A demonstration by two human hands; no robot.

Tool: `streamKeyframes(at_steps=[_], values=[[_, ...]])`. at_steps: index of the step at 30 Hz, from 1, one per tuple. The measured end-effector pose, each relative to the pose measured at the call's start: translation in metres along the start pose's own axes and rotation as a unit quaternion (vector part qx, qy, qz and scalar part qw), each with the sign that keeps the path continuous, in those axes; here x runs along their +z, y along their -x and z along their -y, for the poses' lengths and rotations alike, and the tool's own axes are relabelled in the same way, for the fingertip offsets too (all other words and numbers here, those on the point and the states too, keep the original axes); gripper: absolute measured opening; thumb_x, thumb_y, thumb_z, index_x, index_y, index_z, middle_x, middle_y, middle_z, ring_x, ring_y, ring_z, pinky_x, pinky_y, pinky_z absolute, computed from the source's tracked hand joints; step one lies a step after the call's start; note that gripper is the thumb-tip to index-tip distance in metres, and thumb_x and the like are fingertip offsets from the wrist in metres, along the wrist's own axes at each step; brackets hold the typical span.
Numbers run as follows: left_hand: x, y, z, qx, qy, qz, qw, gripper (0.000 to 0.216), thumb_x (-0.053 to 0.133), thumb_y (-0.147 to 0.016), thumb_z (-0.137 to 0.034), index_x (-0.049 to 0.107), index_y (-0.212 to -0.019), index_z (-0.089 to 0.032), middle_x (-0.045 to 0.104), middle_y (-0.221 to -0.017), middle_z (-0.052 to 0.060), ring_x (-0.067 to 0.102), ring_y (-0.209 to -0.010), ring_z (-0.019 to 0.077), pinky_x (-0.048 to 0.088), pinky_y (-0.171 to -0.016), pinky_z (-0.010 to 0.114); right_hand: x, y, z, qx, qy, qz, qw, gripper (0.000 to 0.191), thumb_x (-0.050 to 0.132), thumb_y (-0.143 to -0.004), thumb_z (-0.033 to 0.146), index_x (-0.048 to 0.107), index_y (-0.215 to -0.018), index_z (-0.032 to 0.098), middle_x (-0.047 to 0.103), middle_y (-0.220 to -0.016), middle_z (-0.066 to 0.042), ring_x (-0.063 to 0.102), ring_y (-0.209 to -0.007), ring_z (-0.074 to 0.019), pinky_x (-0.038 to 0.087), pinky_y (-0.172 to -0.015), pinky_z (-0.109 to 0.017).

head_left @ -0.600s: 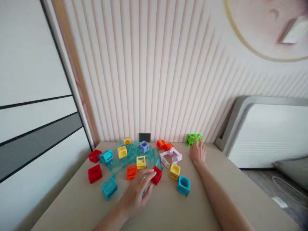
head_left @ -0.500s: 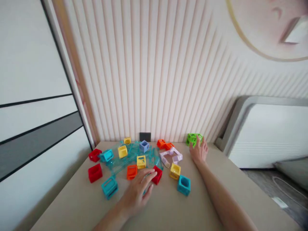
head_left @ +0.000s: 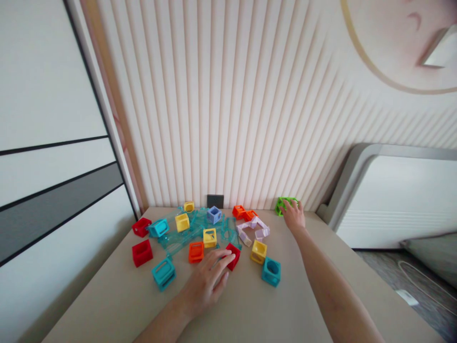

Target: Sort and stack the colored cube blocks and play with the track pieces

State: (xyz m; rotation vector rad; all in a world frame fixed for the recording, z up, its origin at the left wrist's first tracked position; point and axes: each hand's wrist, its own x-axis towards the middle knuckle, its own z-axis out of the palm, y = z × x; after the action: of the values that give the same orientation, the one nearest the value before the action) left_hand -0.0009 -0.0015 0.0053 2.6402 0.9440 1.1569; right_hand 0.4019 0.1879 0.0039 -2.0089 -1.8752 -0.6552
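Note:
My left hand (head_left: 205,283) rests low over the table, fingers loosely stretched and thumb apart. Its fingertips touch the near left side of a red cube block (head_left: 233,257). At the back right, my right hand (head_left: 294,216) reaches to the wall side, its fingers bent over a green openwork block (head_left: 282,206) and partly hiding it. Close to my left hand lie an orange cube block (head_left: 196,252) and a yellow cube block (head_left: 210,237). Right of the red cube sit another yellow cube (head_left: 258,251) and a teal cube (head_left: 271,271).
Translucent teal pieces (head_left: 178,240) spread across the back left, with a periwinkle cube (head_left: 214,215) among them. Pale lilac pieces (head_left: 262,232) form a ring near orange blocks (head_left: 239,212). Red blocks (head_left: 142,253) and a teal block (head_left: 164,274) lie left. A ribbed wall (head_left: 221,119) bounds the table.
My right hand has moved slightly farther onto the green block, and its spread fingers have bent over it. My left hand stays at the red cube. The view has shifted slightly.

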Motion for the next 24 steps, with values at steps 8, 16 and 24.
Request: streamKeyframes(at_steps=[8, 16, 24], values=[[0.002, 0.001, 0.002, -0.003, 0.007, 0.005, 1.0, 0.052, 0.047, -0.095, -0.013, 0.039, -0.144, -0.027, 0.059, -0.133, 0.01, 0.058, -0.125, 0.0209, 0.052, -0.105, 0.038, -0.01, -0.007, 0.003, 0.036, 0.005, 0.032, 0.999, 0.035, 0.051, -0.096, 0.03, 0.066, -0.126, 0.021, 0.068, -0.124, -0.016, 0.052, -0.122, -0.0331, 0.034, -0.103, -0.047], [0.0, -0.002, 0.0, -0.005, 0.019, 0.011, 1.0, 0.051, 0.047, -0.094, -0.015, 0.04, -0.144, -0.028, 0.061, -0.13, 0.009, 0.058, -0.123, 0.0212, 0.052, -0.105, 0.039, -0.028, -0.011, 0.008, 0.053, -0.042, 0.033, 0.997, 0.035, 0.061, -0.09, 0.029, 0.065, -0.123, 0.023, 0.06, -0.132, -0.02, 0.051, -0.123, -0.0392, 0.034, -0.099, -0.055], [0.006, 0.001, 0.006, -0.027, -0.005, -0.007, 1.0, 0.054, 0.048, -0.092, -0.013, 0.04, -0.144, -0.027, 0.06, -0.134, 0.009, 0.056, -0.126, 0.0229, 0.051, -0.107, 0.045, -0.058, 0.042, 0.027, 0.045, -0.189, -0.063, 0.979, 0.038, 0.038, -0.098, 0.037, 0.067, -0.113, 0.017, 0.069, -0.116, -0.016, 0.064, -0.108, -0.0276, 0.048, -0.096, -0.043]])
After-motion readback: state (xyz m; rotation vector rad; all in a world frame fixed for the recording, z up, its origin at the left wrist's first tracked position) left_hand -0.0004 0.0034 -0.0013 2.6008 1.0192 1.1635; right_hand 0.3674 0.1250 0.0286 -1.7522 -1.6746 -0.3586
